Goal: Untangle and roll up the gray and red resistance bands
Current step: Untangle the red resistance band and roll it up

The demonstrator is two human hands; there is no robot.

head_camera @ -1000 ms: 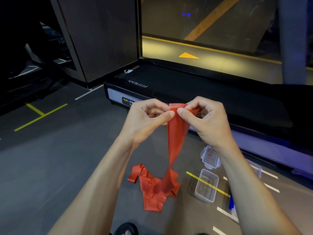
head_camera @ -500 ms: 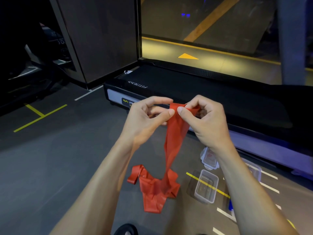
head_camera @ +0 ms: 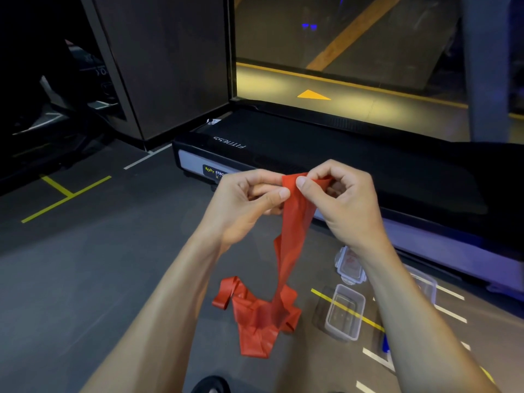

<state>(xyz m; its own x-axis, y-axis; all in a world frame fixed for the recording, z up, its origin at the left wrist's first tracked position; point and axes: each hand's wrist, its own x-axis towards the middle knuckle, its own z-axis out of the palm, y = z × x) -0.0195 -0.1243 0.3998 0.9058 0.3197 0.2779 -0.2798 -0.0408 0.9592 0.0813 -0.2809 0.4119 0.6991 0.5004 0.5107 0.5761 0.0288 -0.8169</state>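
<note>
Both hands meet at chest height over the dark gym floor (head_camera: pixel 85 279), and the thin red stretchy rubber resistance band (head_camera: pixel 295 222) hangs straight down from them. The left hand (head_camera: pixel 243 205) pinches the band's top edge between thumb and forefinger on its left side; the right hand (head_camera: pixel 343 199) pinches the same top end from the right, its fingers curled over a short fold of red that looks like the first turn of a roll, though the fold is partly hidden by the fingers. The two thumbs sit just beside each other, with the band's width between them.

The relation that matters is the band's long axis: it runs vertically from the pinched end down to the floor, twisting once about halfway, and ends in a crumpled heap of loops directly below and slightly left of the hands. So the loose length lies beneath both hands, about equally near to each, and rolling would likely draw it upward.

No gray band is in view. Near the heap's right side stand a clear plastic rectangular container (head_camera: pixel 344 312) and a clear snap lid (head_camera: pixel 350 265), close to the near edge of the black treadmill deck (head_camera: pixel 368 165).
</note>
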